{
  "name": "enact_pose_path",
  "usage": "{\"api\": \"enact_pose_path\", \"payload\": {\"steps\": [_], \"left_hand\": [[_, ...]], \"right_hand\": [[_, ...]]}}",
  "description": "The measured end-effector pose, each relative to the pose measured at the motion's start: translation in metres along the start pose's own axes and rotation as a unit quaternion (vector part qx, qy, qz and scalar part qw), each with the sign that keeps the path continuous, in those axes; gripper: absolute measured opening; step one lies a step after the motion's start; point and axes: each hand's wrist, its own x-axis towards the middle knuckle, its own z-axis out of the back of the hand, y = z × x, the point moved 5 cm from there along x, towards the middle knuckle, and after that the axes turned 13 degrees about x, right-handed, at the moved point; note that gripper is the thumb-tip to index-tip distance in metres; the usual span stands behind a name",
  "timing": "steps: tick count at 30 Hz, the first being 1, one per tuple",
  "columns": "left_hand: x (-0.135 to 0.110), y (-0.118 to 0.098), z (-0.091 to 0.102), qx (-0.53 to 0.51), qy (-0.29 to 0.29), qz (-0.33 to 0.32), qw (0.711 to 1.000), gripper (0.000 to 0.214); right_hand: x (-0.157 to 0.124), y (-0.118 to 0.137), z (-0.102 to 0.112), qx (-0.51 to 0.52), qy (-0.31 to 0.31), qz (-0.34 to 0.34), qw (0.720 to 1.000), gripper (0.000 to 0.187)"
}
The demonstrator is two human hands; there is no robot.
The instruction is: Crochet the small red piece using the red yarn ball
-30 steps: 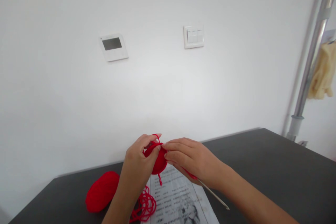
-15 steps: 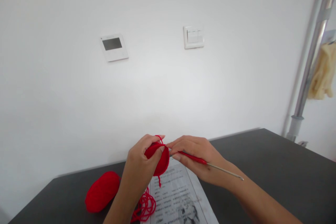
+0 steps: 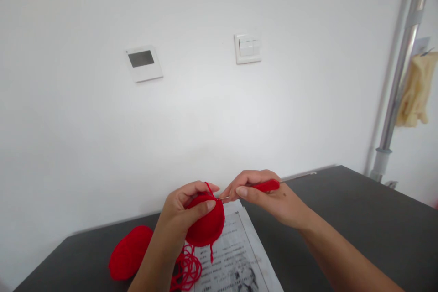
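Note:
My left hand (image 3: 191,203) pinches a round piece of red crochet work (image 3: 207,226) between thumb and fingers. A strand of red yarn (image 3: 209,188) runs over its index finger, and a short tail dangles from the lower edge. In my right hand (image 3: 260,194) is a crochet hook (image 3: 268,185) with a red handle and metal ends on both sides. Its near tip meets the upper right edge of the work; the other end points right, past the wrist. Whether the tip is inside a stitch I cannot tell.
On the dark table (image 3: 342,219), a red yarn ball (image 3: 130,253) lies left of my left forearm. Loose red yarn (image 3: 188,269) is heaped on a printed sheet (image 3: 232,255) under my hands. Behind rises a white wall with a switch (image 3: 248,48) and a panel (image 3: 143,64).
The hook's far end has swung upward, from sloping down over the wrist to pointing slightly up. The crochet piece has turned to show more of its face. The view has shifted slightly.

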Motion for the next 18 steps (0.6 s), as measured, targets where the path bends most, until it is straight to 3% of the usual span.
{"api": "enact_pose_path", "payload": {"steps": [8, 18], "left_hand": [[-0.003, -0.001, -0.006, -0.153, 0.086, 0.048, 0.983, 0.022], [-0.002, 0.000, -0.006, -0.196, 0.149, 0.026, 0.969, 0.019]], "right_hand": [[0.004, -0.010, 0.000, 0.168, 0.049, 0.015, 0.984, 0.017], [0.007, -0.024, -0.012, 0.311, 0.055, -0.013, 0.949, 0.017]]}}
